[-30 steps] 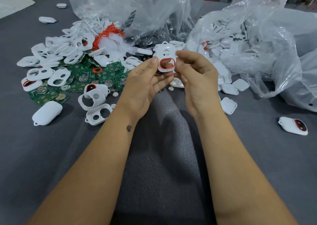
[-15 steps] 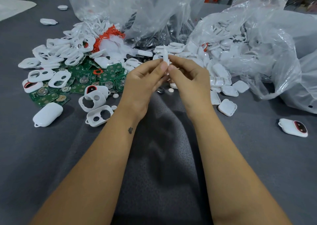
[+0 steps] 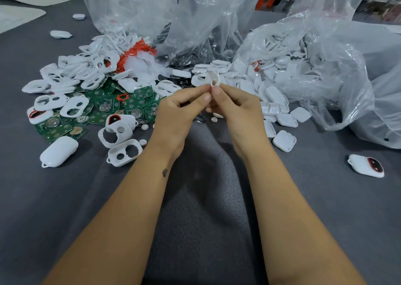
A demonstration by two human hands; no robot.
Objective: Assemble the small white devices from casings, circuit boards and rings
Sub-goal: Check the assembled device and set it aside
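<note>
White casing [image 3: 213, 79] stands on its edge above the grey surface [image 3: 65, 197], between both hands. Left hand [image 3: 180, 113] and right hand [image 3: 236, 111] each pinch its lower rim with thumb and fingertip. Green circuit boards [image 3: 104, 108] lie at the left, near loose casings [image 3: 71, 76].

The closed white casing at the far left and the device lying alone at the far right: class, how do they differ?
The closed white casing shows a plain, unbroken white shell; the device shows a dark window with a red rim. The casing lies beside the green circuit boards; the device lies apart from the piles. Both are white, with a small loop.
</note>
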